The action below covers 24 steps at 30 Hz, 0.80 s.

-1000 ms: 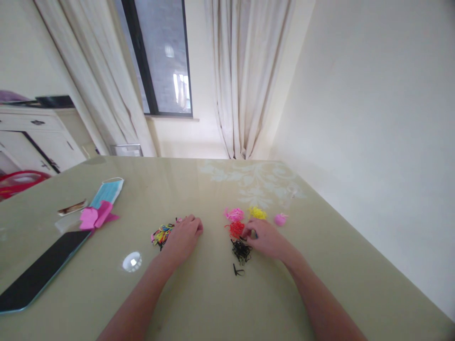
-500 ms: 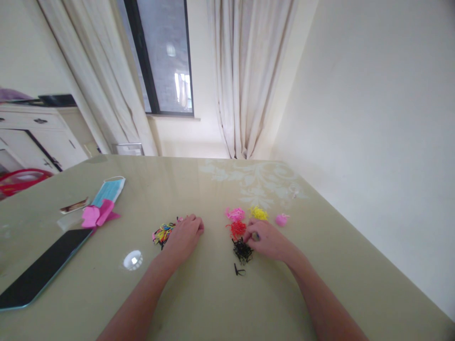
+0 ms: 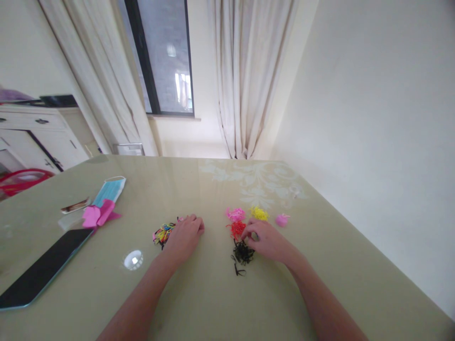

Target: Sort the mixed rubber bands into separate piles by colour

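Note:
My left hand lies palm down over the right side of a pile of mixed-colour small rubber bands. Its fingers bend loosely towards the table, and their tips are partly hidden. Thumb and forefinger of my right hand are curled in a pinch at the top edge of a heap of black rubber bands; whatever sits between them is too small to make out. Below that heap lie a few loose black bands. Heaps of red bands, pink bands and yellow bands sit just beyond.
Right of the yellow heap is a small pink lump. On the left lie a dark-screened phone-like slab, pink paper, a blue face mask and a narrow brown packet. A wall borders the table at right.
My right hand has shifted slightly left and up over the black heap. A loose black band now shows at the heap's lower left. My left hand stays in place.

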Available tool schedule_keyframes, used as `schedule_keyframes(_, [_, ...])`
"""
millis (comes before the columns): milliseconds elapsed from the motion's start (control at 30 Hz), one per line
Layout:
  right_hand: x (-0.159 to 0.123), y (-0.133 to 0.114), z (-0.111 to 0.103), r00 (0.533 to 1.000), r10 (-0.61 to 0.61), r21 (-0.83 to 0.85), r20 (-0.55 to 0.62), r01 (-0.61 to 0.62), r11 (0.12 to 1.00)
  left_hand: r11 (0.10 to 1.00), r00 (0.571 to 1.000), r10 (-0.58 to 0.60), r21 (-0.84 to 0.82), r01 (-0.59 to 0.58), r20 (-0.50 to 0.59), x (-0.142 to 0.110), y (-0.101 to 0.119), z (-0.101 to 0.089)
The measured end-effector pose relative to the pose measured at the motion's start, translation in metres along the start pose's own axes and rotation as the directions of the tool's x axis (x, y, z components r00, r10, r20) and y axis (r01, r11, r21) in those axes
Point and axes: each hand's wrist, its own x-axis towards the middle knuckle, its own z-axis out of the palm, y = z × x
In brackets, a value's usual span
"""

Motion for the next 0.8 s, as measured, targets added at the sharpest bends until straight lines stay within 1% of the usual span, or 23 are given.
schedule_keyframes(67, [0.000, 0.000, 0.000, 1.000, 0.014, -0.008, 0.006, -0.014, 1.000, 0.999, 0.999, -0.010, -0.054, 0.009, -0.033, 0.001, 0.001, -0.001])
schedule_keyframes(100, [0.000, 0.000, -0.001, 1.000, 0.017, 0.001, 0.006, -0.017, 1.000, 0.994, 0.998, -0.017, -0.110, 0.010, -0.061, 0.001, 0.003, -0.002])
schedule_keyframes(167, [0.000, -0.002, -0.002, 1.000, -0.001, 0.057, -0.014, 0.002, 0.998, 0.955, 0.993, -0.015, -0.296, -0.021, -0.120, 0.002, 0.007, -0.004])
schedule_keyframes(200, [0.000, -0.004, -0.002, 0.999, -0.019, 0.100, -0.041, 0.023, 0.995, 0.909, 0.990, -0.009, -0.413, -0.051, -0.141, 0.002, 0.010, -0.004])
schedule_keyframes(267, [0.001, -0.011, -0.001, 0.992, -0.044, 0.189, -0.121, 0.067, 0.980, 0.773, 0.988, 0.015, -0.624, -0.110, -0.156, 0.001, 0.018, -0.005])
schedule_keyframes(333, [0.001, -0.018, 0.001, 0.981, -0.040, 0.267, -0.190, 0.091, 0.959, 0.638, 0.989, 0.042, -0.757, -0.137, -0.144, -0.002, 0.027, -0.005])
schedule_keyframes(400, [0.002, -0.024, 0.005, 0.972, -0.028, 0.324, -0.233, 0.105, 0.940, 0.557, 0.989, 0.063, -0.818, -0.143, -0.130, -0.005, 0.035, -0.005])
schedule_keyframes(533, [0.004, -0.029, 0.014, 0.956, -0.037, 0.373, -0.290, 0.149, 0.916, 0.473, 0.991, 0.086, -0.871, -0.133, -0.105, -0.011, 0.046, -0.002])
schedule_keyframes(600, [0.004, -0.028, 0.015, 0.954, -0.034, 0.386, -0.298, 0.153, 0.910, 0.461, 0.991, 0.100, -0.878, -0.130, -0.094, -0.012, 0.049, -0.003])
schedule_keyframes(667, [0.003, -0.027, 0.012, 0.956, -0.012, 0.437, -0.293, 0.145, 0.888, 0.493, 0.989, 0.115, -0.858, -0.142, -0.098, -0.011, 0.047, -0.005])
schedule_keyframes(733, [0.000, -0.027, 0.004, 0.958, 0.020, 0.547, -0.288, 0.147, 0.824, 0.578, 0.986, 0.084, -0.799, -0.164, -0.141, -0.009, 0.037, -0.010])
schedule_keyframes(800, [-0.004, -0.027, -0.005, 0.950, 0.042, 0.655, -0.309, 0.181, 0.734, 0.724, 0.975, -0.018, -0.676, -0.141, -0.223, -0.005, 0.019, -0.015])
